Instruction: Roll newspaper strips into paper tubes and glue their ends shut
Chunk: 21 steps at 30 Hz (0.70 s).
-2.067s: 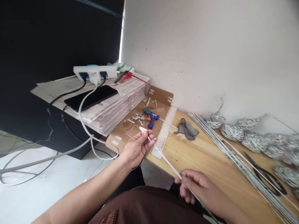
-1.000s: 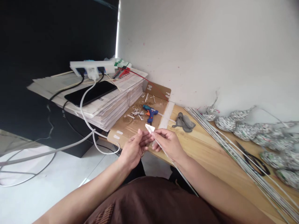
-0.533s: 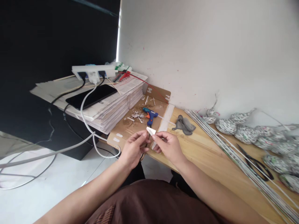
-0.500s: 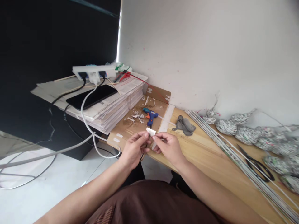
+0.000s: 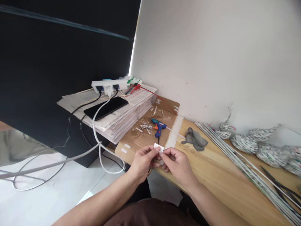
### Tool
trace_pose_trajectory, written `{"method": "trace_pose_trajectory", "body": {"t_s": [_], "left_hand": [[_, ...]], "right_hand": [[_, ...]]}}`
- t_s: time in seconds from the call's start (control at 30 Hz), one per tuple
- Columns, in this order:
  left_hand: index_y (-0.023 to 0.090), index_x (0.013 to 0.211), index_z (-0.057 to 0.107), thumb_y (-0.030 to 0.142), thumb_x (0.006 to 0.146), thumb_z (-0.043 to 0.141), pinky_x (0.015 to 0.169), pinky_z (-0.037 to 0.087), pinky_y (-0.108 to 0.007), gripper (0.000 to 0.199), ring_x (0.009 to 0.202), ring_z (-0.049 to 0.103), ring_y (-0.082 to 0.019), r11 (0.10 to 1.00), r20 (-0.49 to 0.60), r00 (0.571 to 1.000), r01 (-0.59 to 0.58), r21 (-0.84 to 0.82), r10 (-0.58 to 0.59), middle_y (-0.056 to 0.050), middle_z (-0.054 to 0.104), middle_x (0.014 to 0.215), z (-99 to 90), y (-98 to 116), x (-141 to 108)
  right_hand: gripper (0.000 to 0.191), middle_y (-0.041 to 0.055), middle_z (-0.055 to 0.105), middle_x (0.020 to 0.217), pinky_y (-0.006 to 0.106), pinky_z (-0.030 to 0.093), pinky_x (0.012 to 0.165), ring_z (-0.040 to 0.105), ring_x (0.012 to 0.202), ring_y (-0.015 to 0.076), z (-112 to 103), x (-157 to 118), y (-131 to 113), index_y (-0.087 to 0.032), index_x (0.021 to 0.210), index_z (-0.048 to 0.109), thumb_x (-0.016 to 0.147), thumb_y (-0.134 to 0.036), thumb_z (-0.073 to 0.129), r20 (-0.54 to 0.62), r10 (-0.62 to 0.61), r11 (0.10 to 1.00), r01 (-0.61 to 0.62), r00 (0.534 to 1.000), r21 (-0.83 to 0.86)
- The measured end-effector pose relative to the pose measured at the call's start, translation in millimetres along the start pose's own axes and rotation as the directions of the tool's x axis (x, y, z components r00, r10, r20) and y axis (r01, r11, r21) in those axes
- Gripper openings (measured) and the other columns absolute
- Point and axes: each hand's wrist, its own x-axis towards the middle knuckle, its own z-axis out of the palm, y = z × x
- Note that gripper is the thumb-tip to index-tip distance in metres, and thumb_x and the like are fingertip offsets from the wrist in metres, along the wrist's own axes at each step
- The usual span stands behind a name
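Observation:
Between the fingertips of both hands is a small white piece of paper (image 5: 159, 147), its upper end sticking up above the thumbs. My left hand (image 5: 146, 160) pinches it from the left, thumb on top. My right hand (image 5: 176, 160) grips its right side with thumb and forefinger; the lower part is hidden by the fingers. Just beyond the hands, a blue glue gun (image 5: 160, 128) with an orange trigger lies on a cardboard sheet (image 5: 127, 142). Small white paper scraps (image 5: 145, 126) are scattered beside its nozzle.
To the left, a newspaper stack (image 5: 131, 121) bears a phone (image 5: 105, 108) and a power strip (image 5: 109, 84) with trailing cables. On the wooden table (image 5: 211, 179) lie grey cloth gloves (image 5: 194, 139), long paper rods (image 5: 237, 160), scissors (image 5: 279, 185) and woven gourd shapes (image 5: 244, 144) along the wall.
The camera view has shifted, so the scene sits lower and further right. Both hands still hold the white paper, which is turned slightly and shows less above the fingers.

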Motion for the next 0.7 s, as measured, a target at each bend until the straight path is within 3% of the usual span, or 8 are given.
{"method": "trace_pose_trajectory", "body": {"t_s": [0.2, 0.37, 0.53, 0.7], "left_hand": [[0.011, 0.076, 0.065, 0.034, 0.068, 0.079, 0.055, 0.053, -0.021, 0.028, 0.058, 0.06, -0.01, 0.998, 0.056, 0.998, 0.037, -0.044, -0.034, -0.004, 0.063, 0.068, -0.7, -5.2, -3.2], [0.013, 0.076, 0.066, 0.03, 0.067, 0.079, 0.048, 0.048, -0.016, 0.024, 0.054, 0.056, -0.007, 0.995, -0.047, 0.999, 0.0, -0.096, -0.004, 0.0, 0.06, 0.066, 1.9, -2.6, -1.5], [0.012, 0.08, 0.067, 0.029, 0.07, 0.077, 0.043, 0.043, -0.012, 0.022, 0.06, 0.059, -0.006, 0.991, -0.058, 0.998, -0.043, -0.126, 0.036, -0.003, 0.065, 0.076, 2.6, 5.6, 0.3], [0.011, 0.082, 0.067, 0.025, 0.071, 0.077, 0.055, 0.052, -0.013, 0.021, 0.061, 0.061, -0.006, 0.984, -0.003, 1.0, -0.009, -0.18, 0.008, -0.007, 0.068, 0.086, 1.4, 5.4, 1.9]], "right_hand": [[0.034, 0.0012, 0.064, 0.063, 0.02, 0.048, 0.046, 0.058, 0.049, 0.01, 0.6, -2.2, -1.3, -0.015, 0.077, 0.06, 0.077, -0.048, 0.067, 0.015, -0.027, 0.999, 0.026, 1.0, 0.04], [0.033, 0.002, 0.064, 0.069, 0.023, 0.05, 0.052, 0.059, 0.057, 0.0119, -4.1, -6.2, 4.1, -0.016, 0.093, 0.063, 0.08, -0.046, 0.064, 0.07, -0.032, 0.999, 0.032, 0.997, 0.0], [0.028, 0.0005, 0.059, 0.068, 0.022, 0.044, 0.051, 0.053, 0.055, 0.0116, -14.5, -19.9, 11.8, -0.019, 0.09, 0.062, 0.086, -0.047, 0.057, 0.111, -0.062, 0.972, 0.085, 0.992, -0.218], [0.031, -0.0016, 0.05, 0.057, 0.023, 0.036, 0.052, 0.046, 0.051, 0.0113, -18.9, -28.3, 13.7, -0.02, 0.075, 0.057, 0.093, -0.044, 0.047, 0.085, -0.213, 0.834, 0.226, 0.973, -0.504]]}}
